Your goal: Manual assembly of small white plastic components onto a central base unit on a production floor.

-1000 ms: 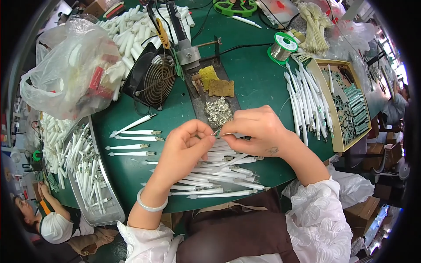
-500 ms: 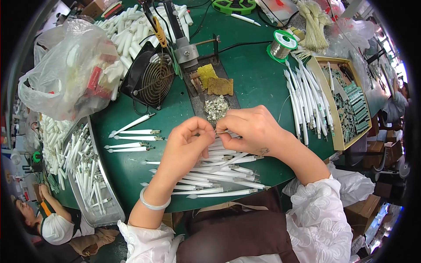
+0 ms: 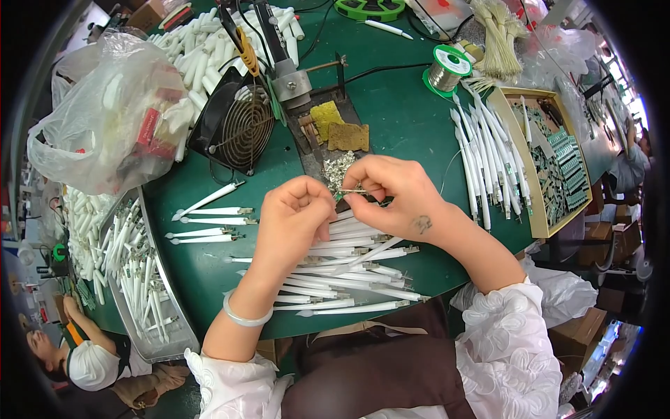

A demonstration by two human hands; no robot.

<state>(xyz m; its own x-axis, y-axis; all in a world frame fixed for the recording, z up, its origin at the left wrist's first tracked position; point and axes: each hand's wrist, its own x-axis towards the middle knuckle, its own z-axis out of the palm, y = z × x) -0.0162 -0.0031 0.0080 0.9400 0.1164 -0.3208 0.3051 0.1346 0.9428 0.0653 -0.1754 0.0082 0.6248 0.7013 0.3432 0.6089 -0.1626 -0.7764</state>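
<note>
My left hand (image 3: pixel 293 216) and my right hand (image 3: pixel 391 195) meet over the green table (image 3: pixel 398 119), fingertips pinched together on a small thin metal part (image 3: pixel 347 190). A silver bangle sits on my left wrist. Under both hands lies a heap of white pen-like tubes with metal ends (image 3: pixel 349 269). Just beyond the fingers is a pile of shiny metal scraps (image 3: pixel 335 167) on a dark tray.
A black fan (image 3: pixel 234 129) and a soldering stand (image 3: pixel 289 80) stand behind. Yellow sponges (image 3: pixel 338 126), a solder spool (image 3: pixel 447 66), a plastic bag (image 3: pixel 105 119), a metal tray of tubes (image 3: pixel 139 279), more tubes (image 3: pixel 481 160) and a box of green boards (image 3: pixel 558 164) surround the area. Another person (image 3: pixel 77 356) sits lower left.
Both hands have shifted slightly up and away from me, staying pinched together on the small part. Nothing else has moved.
</note>
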